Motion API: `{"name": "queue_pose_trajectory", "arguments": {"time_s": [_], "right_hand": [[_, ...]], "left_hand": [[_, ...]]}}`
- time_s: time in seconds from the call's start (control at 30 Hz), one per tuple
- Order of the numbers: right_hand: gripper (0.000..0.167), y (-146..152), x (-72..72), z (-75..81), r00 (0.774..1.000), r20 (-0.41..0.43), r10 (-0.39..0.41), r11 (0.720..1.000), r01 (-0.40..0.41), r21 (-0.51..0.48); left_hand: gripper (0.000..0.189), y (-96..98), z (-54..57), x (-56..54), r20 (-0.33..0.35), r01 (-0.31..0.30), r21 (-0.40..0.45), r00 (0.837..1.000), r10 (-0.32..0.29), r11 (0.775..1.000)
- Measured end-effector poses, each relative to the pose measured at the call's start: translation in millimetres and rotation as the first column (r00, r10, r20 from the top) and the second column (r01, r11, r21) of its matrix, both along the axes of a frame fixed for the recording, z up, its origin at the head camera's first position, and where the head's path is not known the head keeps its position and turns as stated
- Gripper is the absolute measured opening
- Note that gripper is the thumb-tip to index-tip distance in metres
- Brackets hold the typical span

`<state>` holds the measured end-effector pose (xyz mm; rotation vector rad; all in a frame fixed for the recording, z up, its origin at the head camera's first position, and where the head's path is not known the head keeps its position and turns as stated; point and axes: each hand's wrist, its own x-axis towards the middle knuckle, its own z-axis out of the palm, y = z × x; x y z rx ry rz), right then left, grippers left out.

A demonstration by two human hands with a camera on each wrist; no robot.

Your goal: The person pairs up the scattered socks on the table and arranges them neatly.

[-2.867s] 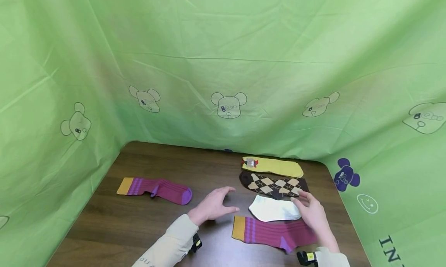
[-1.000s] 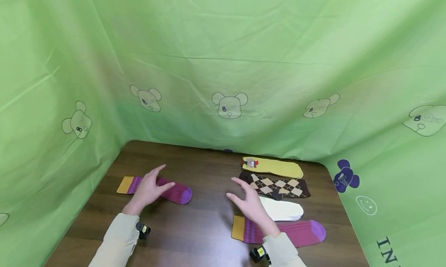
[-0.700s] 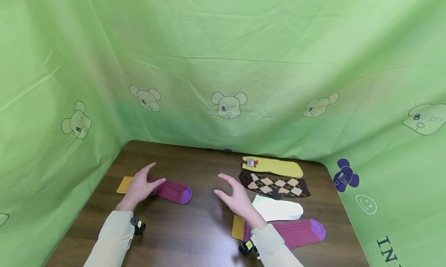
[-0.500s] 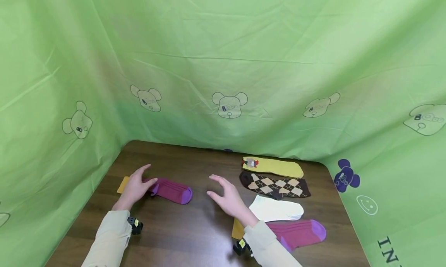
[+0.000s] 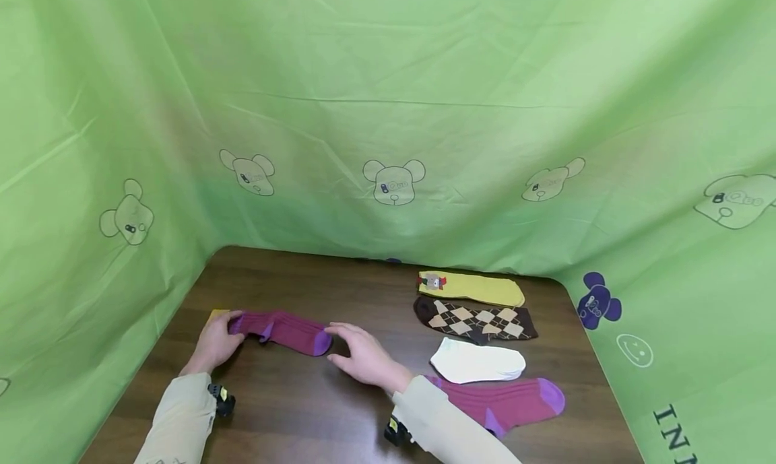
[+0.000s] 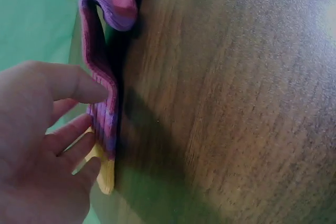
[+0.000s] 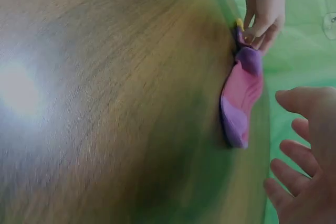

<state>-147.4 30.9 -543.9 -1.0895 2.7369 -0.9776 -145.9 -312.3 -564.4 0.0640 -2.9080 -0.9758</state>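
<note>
On the left of the table a maroon sock point(image 5: 292, 330) with a purple toe and heel and a mustard cuff lies flat. My left hand point(image 5: 216, 341) is at its cuff end, thumb and fingers spread over opposite edges, partly hiding the cuff; firm contact is unclear. In the left wrist view the thumb point(image 6: 86, 87) overlaps the sock point(image 6: 102, 95). Beside the purple toe is my right hand point(image 5: 364, 357), its fingers apart and holding nothing. The right wrist view shows its loosely spread fingers point(image 7: 291, 174) apart from the sock point(image 7: 241, 95).
At the right lie a yellow sock point(image 5: 479, 289), a brown argyle sock point(image 5: 479, 320), a white ankle sock point(image 5: 479, 361) and a second maroon sock point(image 5: 515, 402), partly covered by my right forearm. Green printed cloth point(image 5: 394, 134) surrounds the brown wooden table point(image 5: 291, 403).
Both hands have moved left from the group of socks. My left hand has come down to the left sock's cuff; my right hand has reached its toe.
</note>
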Motion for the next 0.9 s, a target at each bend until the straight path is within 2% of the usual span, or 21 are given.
{"name": "queue_pose_trajectory", "arguments": {"time_s": [0.17, 0.37, 0.6, 0.77, 0.9], "right_hand": [[0.047, -12, 2.9, -7.3, 0.999, -0.028, 0.037, 0.999, -0.035, 0.038], [0.046, -22, 6.0, -13.7, 0.998, -0.005, 0.070, 0.994, -0.069, 0.081], [0.044, -20, 5.0, -23.6, 0.997, -0.079, 0.005, 0.989, 0.007, 0.147], [0.041, -13, -0.8, -28.3, 0.991, -0.128, -0.026, 0.987, 0.046, 0.154], [0.035, -8, -3.3, -26.8, 0.993, -0.114, -0.042, 0.984, 0.061, 0.169]], "left_hand": [[0.056, -2.5, -2.2, 2.2, -0.001, 0.037, -0.095, 0.999, -0.037, 0.995], [0.053, -0.2, 0.4, 5.0, -0.019, 0.043, -0.132, 0.999, -0.046, 0.990], [0.046, 0.9, -2.0, 8.6, 0.013, 0.003, -0.147, 1.000, -0.001, 0.989], [0.027, 2.2, -4.0, 8.9, -0.026, -0.027, -0.133, 0.999, 0.024, 0.991], [0.016, 5.0, -5.1, 8.8, -0.053, -0.031, -0.118, 0.998, 0.024, 0.993]]}}
